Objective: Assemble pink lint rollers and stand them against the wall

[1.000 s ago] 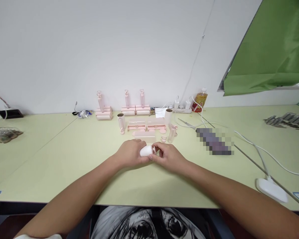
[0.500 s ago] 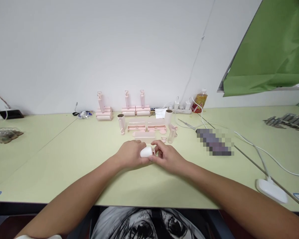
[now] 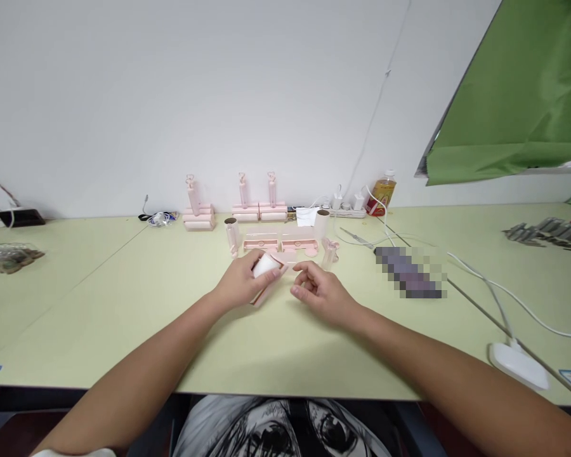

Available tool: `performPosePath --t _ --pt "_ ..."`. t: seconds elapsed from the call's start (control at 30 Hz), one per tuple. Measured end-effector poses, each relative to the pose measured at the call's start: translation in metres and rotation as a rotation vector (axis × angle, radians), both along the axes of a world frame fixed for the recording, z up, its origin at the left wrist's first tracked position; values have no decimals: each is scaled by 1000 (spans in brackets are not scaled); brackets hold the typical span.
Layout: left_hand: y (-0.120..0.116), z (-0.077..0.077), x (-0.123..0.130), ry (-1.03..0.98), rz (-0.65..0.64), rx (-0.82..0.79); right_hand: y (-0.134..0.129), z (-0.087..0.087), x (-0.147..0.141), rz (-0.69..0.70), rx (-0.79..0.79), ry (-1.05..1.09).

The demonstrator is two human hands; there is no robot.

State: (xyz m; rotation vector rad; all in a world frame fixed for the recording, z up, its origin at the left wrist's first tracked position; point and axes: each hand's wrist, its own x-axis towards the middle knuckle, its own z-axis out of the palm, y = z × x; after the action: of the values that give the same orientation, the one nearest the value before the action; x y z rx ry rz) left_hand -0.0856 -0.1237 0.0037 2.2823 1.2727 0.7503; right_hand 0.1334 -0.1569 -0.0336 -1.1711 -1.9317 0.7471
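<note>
My left hand (image 3: 242, 280) is wrapped round a small lint roller (image 3: 266, 265), a white roll with pink edging, tilted above the table. Its lower part is partly covered by my thumb. Just to the right, my right hand (image 3: 324, 293) hovers with fingers bent and apart, holding nothing. Beyond the hands lie two open pink casings, a left casing (image 3: 261, 245) and a right casing (image 3: 299, 245). A cardboard-cored roll (image 3: 322, 223) stands behind them, and a clear pink handle (image 3: 330, 252) is near my right fingertips.
Assembled pink lint rollers (image 3: 198, 219) line the wall side. To the right are a power strip (image 3: 347, 212), a drink bottle (image 3: 382, 192), a pixelated dark object (image 3: 409, 271) and white cables (image 3: 518, 298). Wrapped parts (image 3: 9, 258) lie far left, metal pieces (image 3: 547, 231) far right.
My right hand has let go of the white roll and drawn slightly away. My left hand has turned the roller upward and left, so its pink edge now shows.
</note>
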Motion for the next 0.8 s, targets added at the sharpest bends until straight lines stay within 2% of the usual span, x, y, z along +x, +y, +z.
performPosePath --t 0.07,0.13,0.27,0.33,0.5,0.63,0.73,0.8 --pt "2 -1 -2 -124 29 -24 2 3 6 -75 46 87" --pt "3 -1 -3 -152 34 -98 5 10 15 -187 129 160" --pt "-3 1 -2 25 -114 -290 17 26 39 -465 288 229" --pt "-7 3 0 98 -183 -314 25 29 49 -521 269 197" --pt "-7 3 1 143 -180 -229 41 21 58 -514 72 -90" --pt "-3 0 -3 257 -203 -198 45 12 59 -432 -116 -331" --pt "-2 -2 -4 322 -224 -184 46 11 61 -385 -160 -429" --pt "-2 -2 -4 315 -224 -154 45 15 62 -403 -130 -422"
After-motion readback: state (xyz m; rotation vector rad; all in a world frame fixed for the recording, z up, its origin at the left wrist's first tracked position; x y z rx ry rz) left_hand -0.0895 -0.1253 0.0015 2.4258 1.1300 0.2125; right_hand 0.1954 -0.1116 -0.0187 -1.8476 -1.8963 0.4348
